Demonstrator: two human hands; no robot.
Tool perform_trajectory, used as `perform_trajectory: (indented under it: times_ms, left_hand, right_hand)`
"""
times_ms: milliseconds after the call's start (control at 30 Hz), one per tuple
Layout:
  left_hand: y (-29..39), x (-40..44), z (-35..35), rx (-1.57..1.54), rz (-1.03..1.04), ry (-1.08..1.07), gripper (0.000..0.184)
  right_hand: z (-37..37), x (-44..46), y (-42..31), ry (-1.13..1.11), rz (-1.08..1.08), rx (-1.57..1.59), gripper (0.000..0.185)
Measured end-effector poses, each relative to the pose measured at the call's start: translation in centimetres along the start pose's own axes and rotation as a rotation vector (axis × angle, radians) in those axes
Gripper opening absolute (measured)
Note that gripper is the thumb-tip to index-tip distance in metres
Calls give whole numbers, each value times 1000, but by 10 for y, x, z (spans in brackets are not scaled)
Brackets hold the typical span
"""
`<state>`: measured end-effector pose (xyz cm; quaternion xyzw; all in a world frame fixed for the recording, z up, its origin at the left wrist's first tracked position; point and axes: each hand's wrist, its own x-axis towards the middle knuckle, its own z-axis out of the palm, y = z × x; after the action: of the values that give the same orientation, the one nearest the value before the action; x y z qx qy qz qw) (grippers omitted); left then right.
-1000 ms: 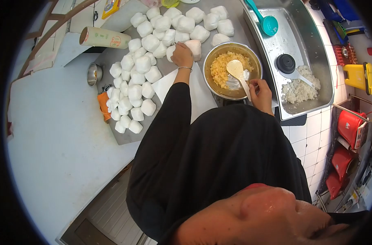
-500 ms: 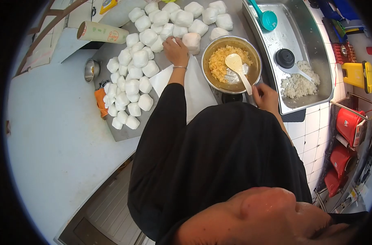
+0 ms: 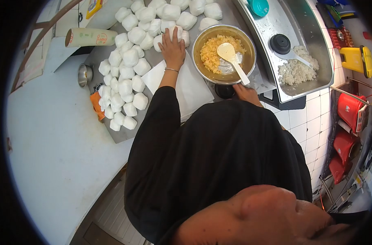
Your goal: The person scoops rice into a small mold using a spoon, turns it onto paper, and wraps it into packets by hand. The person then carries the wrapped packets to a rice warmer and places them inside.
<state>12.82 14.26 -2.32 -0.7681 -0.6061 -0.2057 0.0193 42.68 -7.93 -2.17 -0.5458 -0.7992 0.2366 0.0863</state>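
Labels: pale cylinder, left of and beyond the left hand, has a round red print and green marks; lettering too small to read. Red container, far right of the right hand, has a small pale label, also unreadable.

Left hand: open, palm down, fingers spread, fingertips on the white wrapped bundles at the near edge of the pile. Bracelet on the wrist. Can't tell if it grips a bundle or just rests on it. The pile runs beyond this hand and down its left side, on a metal surface. White sheets lie flat to its right, between it and the right hand.

Right hand: low, just below the steel bowl, beside a black round object. Fingers partly hidden; can't tell if open, closed or gripping.

Bowl is beyond the right hand, holding yellow-orange rice. Cream paddle rests in it, handle over the rim toward that hand.

Steel tray is right of and beyond the right hand: white rice, white-handled paddle, black round piece, teal scoop at the far end.

Small metal bowl and orange cloth sit well left of the left hand.
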Motion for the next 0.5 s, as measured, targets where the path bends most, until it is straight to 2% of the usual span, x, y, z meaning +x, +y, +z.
perform_trajectory:
  times_ms: [33,67,133,167,333,433,500]
  left_hand:
    - [1,2,-1,4,5,-7,63]
    - [1,3,-3,-55,-4,-8,64]
    - [2,5,-15,-166,-34,-14,67]
    - [2,8,-21,-191,-48,50,65]
    - [22,-28,-54,-362,-65,282,48]
    - [60,-91,-79,-481,273,139,31]
    - [75,-126,-87,-526,458,-35,24]
  right_hand:
    - [-2,6,-7,-78,40,-8,52]
    - [-9,4,-11,-44,66,-18,42]
    - [-30,-11,-7,196,23,125,40]
    - [-38,-17,-5,314,-3,198,39]
    - [-54,-23,-9,296,126,166,37]
    - [-44,-25,-3,269,150,179,28]
    - [-44,-22,-4,376,112,202,21]
